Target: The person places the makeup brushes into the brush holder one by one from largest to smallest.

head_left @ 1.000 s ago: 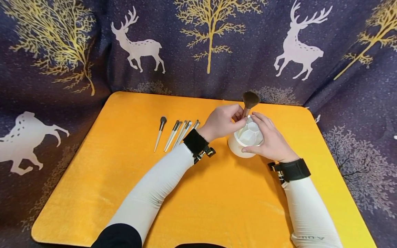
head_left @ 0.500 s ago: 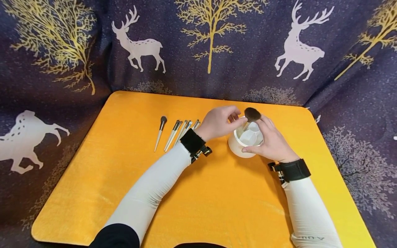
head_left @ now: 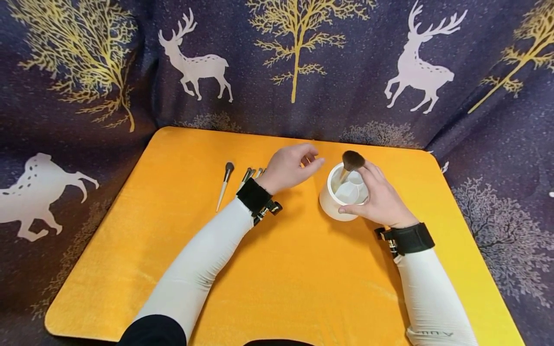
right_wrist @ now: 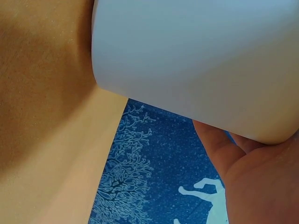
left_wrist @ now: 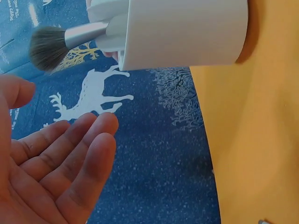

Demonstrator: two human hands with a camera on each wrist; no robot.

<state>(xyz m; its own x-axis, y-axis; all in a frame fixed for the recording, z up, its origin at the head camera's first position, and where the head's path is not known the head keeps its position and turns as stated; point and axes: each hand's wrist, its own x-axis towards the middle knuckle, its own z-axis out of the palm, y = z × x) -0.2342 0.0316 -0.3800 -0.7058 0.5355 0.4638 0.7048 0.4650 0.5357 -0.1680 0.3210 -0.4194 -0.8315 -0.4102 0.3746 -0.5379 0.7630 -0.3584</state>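
Observation:
A white round brush holder with compartments inside stands on the right half of the table. One large makeup brush leans in its left-back compartment, dark bristles up. My right hand grips the holder from the right, thumb at the front and fingers at the far side. In the right wrist view the holder's wall fills the top, the hand against it. To the left of the holder my left hand is in the air, fingers loosely bent and holding nothing. The left wrist view shows its bare palm, apart from the brush.
Another makeup brush lies on the orange table, left of the left hand. Several smaller brushes lie beside it, partly hidden by the left wrist. A dark curtain with deer and trees hangs behind the table.
My left hand has let go of the large makeup brush, which dropped down into the holder. That hand then moved left, away from the holder. The right hand has kept its grip.

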